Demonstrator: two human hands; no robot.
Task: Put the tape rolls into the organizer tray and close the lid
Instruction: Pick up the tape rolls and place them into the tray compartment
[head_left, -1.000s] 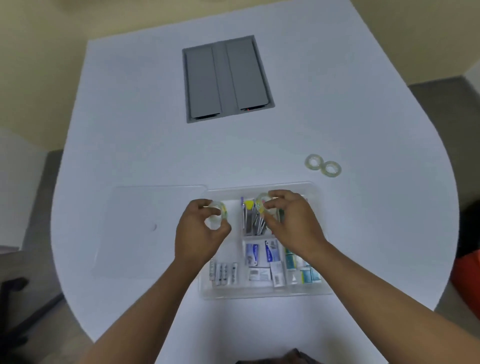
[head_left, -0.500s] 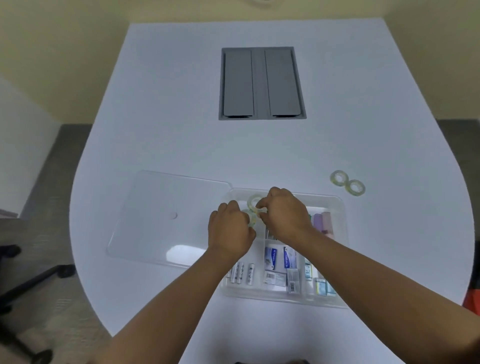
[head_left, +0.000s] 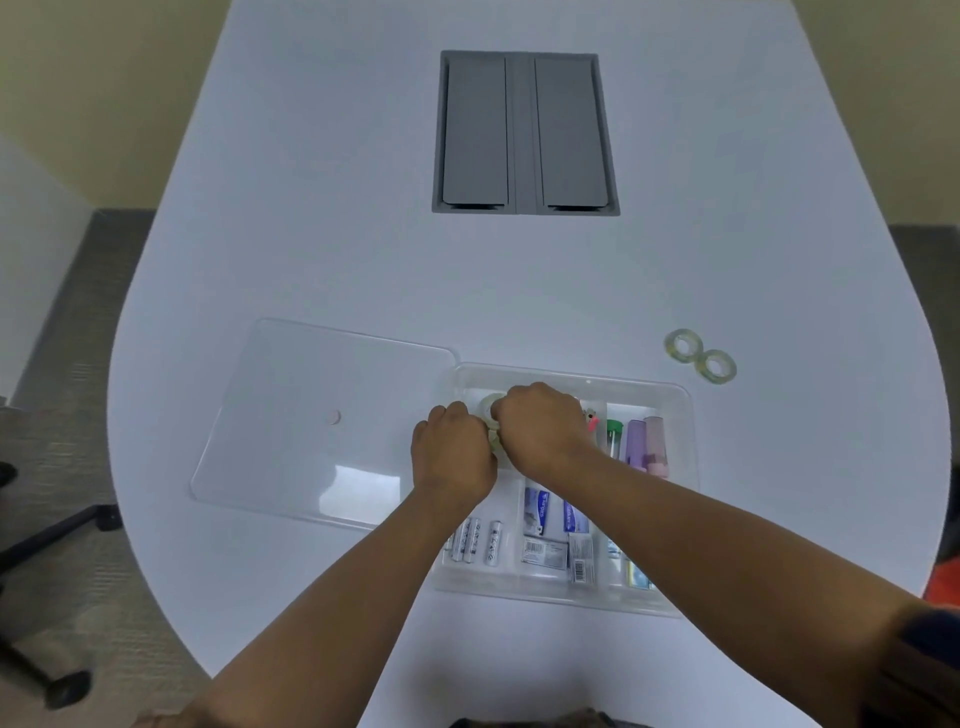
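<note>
One wide-angle view only, from the person's head, looking forward and steeply down across the white worktop (head_left: 311, 260). The hands (head_left: 498, 441) sit near, low in the middle; the grey floor (head_left: 62, 364) shows at both edges, and the far wall along the top.

I'm looking at an office: a wide white desk (head_left: 322, 234) with a grey cable hatch (head_left: 524, 132) set in it, grey carpet (head_left: 62, 332), a chair base (head_left: 47, 530) on castors, plain beige walls (head_left: 93, 93).
</note>
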